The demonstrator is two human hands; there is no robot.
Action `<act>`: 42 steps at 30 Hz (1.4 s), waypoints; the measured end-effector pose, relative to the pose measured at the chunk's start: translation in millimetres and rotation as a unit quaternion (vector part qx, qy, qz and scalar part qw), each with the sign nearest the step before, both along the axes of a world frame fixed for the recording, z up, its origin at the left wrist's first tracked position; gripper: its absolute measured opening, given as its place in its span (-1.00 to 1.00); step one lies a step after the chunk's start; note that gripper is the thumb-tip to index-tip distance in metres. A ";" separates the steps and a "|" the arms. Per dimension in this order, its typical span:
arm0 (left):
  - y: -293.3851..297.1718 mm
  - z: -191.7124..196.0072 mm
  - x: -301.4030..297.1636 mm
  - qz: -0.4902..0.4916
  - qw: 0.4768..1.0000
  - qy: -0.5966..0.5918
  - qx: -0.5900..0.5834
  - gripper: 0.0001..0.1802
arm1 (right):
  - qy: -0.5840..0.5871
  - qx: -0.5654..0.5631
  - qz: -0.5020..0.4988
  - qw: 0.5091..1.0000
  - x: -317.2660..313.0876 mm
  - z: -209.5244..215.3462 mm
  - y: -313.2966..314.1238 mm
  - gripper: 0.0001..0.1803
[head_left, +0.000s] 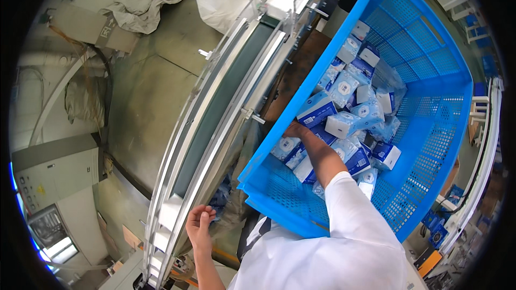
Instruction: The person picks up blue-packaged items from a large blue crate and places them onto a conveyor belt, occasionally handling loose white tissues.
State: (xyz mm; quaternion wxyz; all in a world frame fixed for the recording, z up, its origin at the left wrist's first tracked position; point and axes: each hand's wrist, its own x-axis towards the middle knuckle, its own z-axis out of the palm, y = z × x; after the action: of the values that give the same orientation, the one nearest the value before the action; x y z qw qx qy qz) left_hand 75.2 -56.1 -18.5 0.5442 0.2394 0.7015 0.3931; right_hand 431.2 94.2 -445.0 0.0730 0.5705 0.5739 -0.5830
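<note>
1. While I watch the head view, my right hand (pixel 296 129) reaches into the blue crate (pixel 430 145), fingers grasping a blue tissue pack (pixel 317 109) atop the pile.
2. My left hand (pixel 199 223) hangs loosely curled, released, beside the conveyor rail (pixel 215 129).

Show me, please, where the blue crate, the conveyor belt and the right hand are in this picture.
blue crate (pixel 430 145): head view, on the bare mesh of its far wall.
conveyor belt (pixel 215 107): head view, on the dark belt between the rails.
right hand (pixel 295 129): head view, on the back of the hand among the tissue packs.
</note>
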 end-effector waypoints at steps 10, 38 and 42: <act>-43.0 12.2 -16.1 -0.002 0.995 -0.074 0.069 -0.77 | 0.028 0.241 -0.113 0.963 12.8 300.0 -60.8 -0.15; -263.2 -57.5 -149.1 0.109 0.852 -0.489 0.153 -0.16 | 0.257 0.229 -0.251 0.905 -280.8 456.1 -335.2 -0.83; -261.1 -52.6 -109.0 0.037 0.896 -0.383 0.221 -0.12 | 0.274 0.246 -0.145 0.918 -279.6 494.1 -356.6 -0.81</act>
State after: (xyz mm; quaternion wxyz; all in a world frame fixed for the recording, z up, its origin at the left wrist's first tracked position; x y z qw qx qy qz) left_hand -33.8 -317.2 -71.1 0.6884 0.1585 0.3424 0.6194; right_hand 151.5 -262.4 49.1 -0.3150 0.4651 0.6078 -0.5612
